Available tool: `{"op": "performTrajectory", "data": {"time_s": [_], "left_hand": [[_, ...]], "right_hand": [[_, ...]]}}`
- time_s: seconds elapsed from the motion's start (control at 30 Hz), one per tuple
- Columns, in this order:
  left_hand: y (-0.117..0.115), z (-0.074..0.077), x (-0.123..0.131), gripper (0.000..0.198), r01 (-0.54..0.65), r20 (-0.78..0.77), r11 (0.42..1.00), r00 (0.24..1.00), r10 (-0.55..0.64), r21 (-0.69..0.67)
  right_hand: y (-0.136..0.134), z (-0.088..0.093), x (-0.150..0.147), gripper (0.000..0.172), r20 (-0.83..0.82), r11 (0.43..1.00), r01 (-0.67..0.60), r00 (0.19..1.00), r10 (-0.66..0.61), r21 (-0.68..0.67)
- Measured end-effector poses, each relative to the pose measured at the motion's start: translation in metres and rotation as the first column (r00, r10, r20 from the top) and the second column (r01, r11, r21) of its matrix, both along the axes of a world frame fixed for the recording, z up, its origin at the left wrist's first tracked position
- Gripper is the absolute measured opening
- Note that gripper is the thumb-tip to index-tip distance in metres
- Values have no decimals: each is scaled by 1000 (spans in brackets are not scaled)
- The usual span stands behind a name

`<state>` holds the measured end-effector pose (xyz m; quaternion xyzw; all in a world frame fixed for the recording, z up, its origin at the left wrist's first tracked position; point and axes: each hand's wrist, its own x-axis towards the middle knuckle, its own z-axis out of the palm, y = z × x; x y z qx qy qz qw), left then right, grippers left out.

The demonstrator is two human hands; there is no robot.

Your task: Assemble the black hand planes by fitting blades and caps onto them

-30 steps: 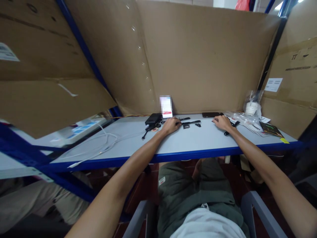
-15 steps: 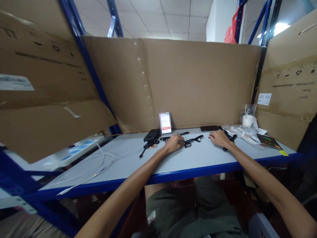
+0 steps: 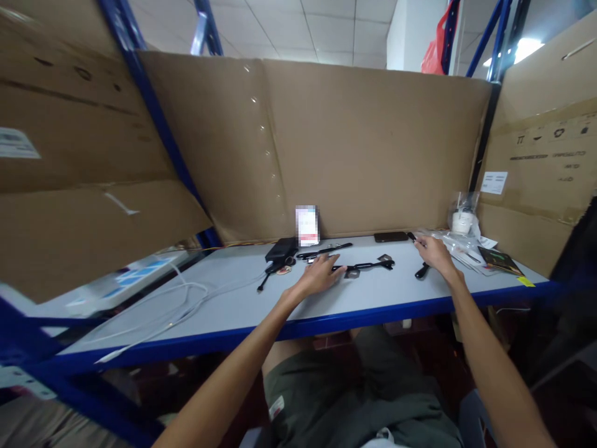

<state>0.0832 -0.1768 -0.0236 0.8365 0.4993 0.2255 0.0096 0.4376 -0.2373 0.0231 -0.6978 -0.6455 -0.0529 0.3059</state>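
Note:
My left hand (image 3: 321, 275) lies low over the table with its fingers spread, beside a long slim black piece (image 3: 368, 266) whose right end is forked. Part of that piece is hidden under the fingers. A small greyish, see-through flat piece (image 3: 352, 274) lies just below it. Behind, another thin black stick-like item (image 3: 344, 246) rests on the table. My right hand (image 3: 433, 252) has its fingers bent together around a slim black item (image 3: 411, 236), mostly covered by the hand. A black rounded end (image 3: 422, 271) shows below the fingers; whether it belongs to the same item I cannot tell.
A lit phone-like screen (image 3: 308, 226) leans at the back beside a black box (image 3: 281, 250) with a short cable. A dark phone (image 3: 390, 237) lies near the cardboard wall. White cables (image 3: 186, 305) and a power strip (image 3: 135, 283) occupy the left; plastic bags (image 3: 459, 242) and a bagged cup sit right.
My left hand has opened its fingers and shifted slightly left. My right hand has moved right and closed around a black item. The long black piece now lies straighter on the table.

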Motion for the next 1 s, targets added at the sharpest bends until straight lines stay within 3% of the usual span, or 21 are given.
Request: {"op": "performTrajectory", "data": {"time_s": [0.1, 0.17, 0.27, 0.37, 0.67, 0.83, 1.0], "left_hand": [[-22, -14, 7, 69, -20, -51, 996, 999, 16, -85], [-34, -20, 14, 72, -6, -76, 992, 997, -4, -124], [-47, -25, 25, 68, -16, -88, 989, 996, 3, -147], [-56, -26, 31, 62, -36, -83, 992, 996, 27, -118], [-69, -25, 32, 51, -46, -50, 997, 998, 43, -61], [-74, -19, 29, 42, 3, -28, 998, 1000, -1, 58], [-79, -14, 29, 40, 42, -19, 996, 999, -40, 80]], "right_hand": [[-33, -24, -11, 36, -11, 991, 122, 992, -123, -47], [-53, -46, -26, 38, 23, 987, 129, 992, -127, -98], [-79, -74, -49, 44, 50, 991, 128, 991, -127, -27], [-100, -86, -64, 48, 43, 994, 99, 994, -101, 54], [-133, -72, -98, 43, 36, 983, -158, 987, 155, 91], [-125, -63, -120, 37, 7, 959, -284, 959, 284, 3], [-110, -61, -131, 31, -1, 943, -331, 943, 331, -39]]}}
